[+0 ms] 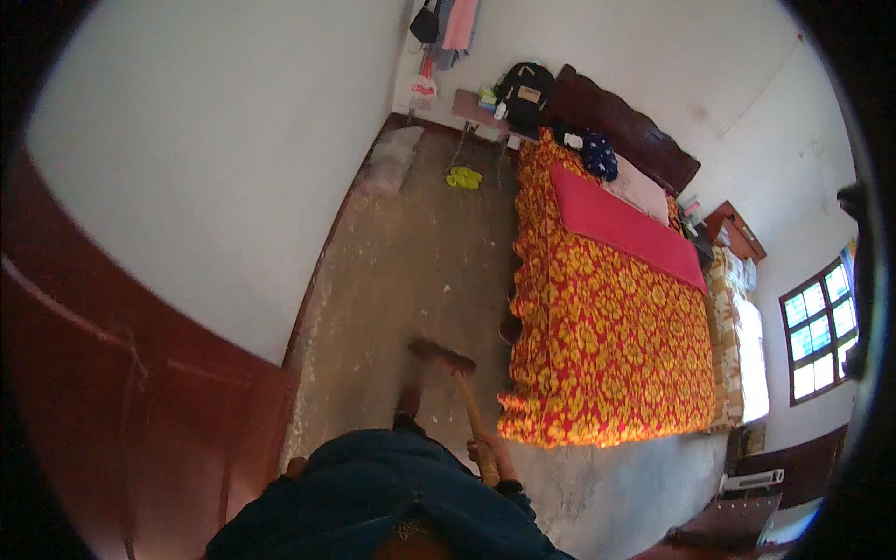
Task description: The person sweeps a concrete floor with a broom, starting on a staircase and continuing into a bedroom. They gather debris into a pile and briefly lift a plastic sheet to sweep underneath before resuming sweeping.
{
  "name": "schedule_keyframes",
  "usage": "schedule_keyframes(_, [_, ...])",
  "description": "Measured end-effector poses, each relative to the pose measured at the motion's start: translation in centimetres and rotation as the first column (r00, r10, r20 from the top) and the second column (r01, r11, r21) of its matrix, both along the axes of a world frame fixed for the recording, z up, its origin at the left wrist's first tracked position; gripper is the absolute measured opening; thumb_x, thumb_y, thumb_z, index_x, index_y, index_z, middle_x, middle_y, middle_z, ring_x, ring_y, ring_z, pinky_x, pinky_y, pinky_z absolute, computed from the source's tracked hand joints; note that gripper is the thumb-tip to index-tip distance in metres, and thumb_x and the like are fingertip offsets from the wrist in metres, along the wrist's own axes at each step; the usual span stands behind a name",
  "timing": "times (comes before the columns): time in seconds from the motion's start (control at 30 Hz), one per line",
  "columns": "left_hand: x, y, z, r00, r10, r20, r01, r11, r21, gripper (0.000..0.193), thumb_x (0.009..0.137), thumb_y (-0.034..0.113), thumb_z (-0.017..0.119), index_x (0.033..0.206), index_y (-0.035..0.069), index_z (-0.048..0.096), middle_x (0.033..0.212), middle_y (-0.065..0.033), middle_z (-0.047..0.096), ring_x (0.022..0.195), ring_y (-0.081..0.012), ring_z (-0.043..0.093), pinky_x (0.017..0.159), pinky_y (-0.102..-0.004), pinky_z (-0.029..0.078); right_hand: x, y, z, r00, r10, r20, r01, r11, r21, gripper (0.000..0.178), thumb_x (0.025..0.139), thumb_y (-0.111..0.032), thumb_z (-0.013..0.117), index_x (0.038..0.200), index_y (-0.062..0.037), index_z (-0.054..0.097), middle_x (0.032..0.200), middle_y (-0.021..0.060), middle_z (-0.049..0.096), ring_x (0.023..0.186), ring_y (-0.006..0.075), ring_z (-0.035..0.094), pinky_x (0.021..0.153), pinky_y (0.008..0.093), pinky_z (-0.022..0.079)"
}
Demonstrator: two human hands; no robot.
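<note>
A long-handled broom [472, 405] is seen at the lower centre of the frame, its wooden handle slanted up and leftward from the hand to a dark, blurred head that is set low over the floor [392, 271]; whether the floor is touched cannot be told. The handle is gripped near the frame's lower edge by the right hand [501, 457], with the fingers curled round the wood and the forearm kept close to the body, a dark cuff being shown at the wrist. The left hand [296, 467] is mostly hidden by the dark clothing [392, 485] at the lower left; only a small patch is shown, so its state cannot be told. To the right of the broom, a bed [607, 355] is covered with red and yellow flowered cloth, and a red cloth [625, 224] is laid across its upper part. Yellow-green footwear [464, 177] is seen on the floor at upper centre, near a small table [474, 109] by which a black backpack [525, 91] is placed. A window [819, 327] is set in the wall at the far right.
</note>
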State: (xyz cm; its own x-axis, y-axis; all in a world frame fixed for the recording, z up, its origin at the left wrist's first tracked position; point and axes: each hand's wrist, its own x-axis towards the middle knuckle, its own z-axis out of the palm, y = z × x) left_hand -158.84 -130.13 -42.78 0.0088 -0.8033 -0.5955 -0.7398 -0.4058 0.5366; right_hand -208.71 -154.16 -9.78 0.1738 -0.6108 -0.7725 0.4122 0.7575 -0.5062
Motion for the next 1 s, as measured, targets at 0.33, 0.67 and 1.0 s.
schedule_keyframes(0.33, [-2.0,-21.9,5.0,0.97,0.234,-0.061,-0.236,0.971,-0.034,0.031,0.08,0.034,0.06,0.079,0.004,0.068,0.081,-0.0191,0.063,0.079,-0.0364,0.062,0.069,-0.0469,0.049,1.5,-29.8,-0.8,0.968,-0.074,0.24,0.119,0.976,-0.18,0.024,0.089,-0.03,0.057,0.095,-0.0072,0.057,0.08,0.0045,0.056,0.067,0.0156,0.054,0.061,0.028,0.046])
schedule_keyframes(0.67, [5.3,-46.0,1.2,0.988,0.143,-0.049,-0.144,0.989,-0.017,0.028,0.08,0.031,0.061,0.075,0.005,0.068,0.077,-0.0179,0.063,0.076,-0.0352,0.062,0.067,-0.0463,0.05,9.7,-52.2,2.6,0.984,-0.149,0.094,0.16,0.98,-0.122,0.016,0.086,-0.023,0.059,0.09,-0.0091,0.052,0.073,0.0024,0.052,0.065,0.0161,0.052,0.063,0.0289,0.045])
schedule_keyframes(1.0, [10.7,-77.5,4.3,0.935,-0.235,0.264,0.32,0.88,-0.352,0.029,0.078,0.029,0.061,0.063,0.005,0.064,0.065,-0.0181,0.06,0.068,-0.0368,0.062,0.062,-0.048,0.051,12.7,-70.2,4.8,0.939,-0.345,0.006,0.343,0.93,-0.135,0.021,0.09,-0.029,0.051,0.092,-0.0079,0.052,0.073,-0.0001,0.05,0.061,0.012,0.049,0.056,0.0246,0.042])
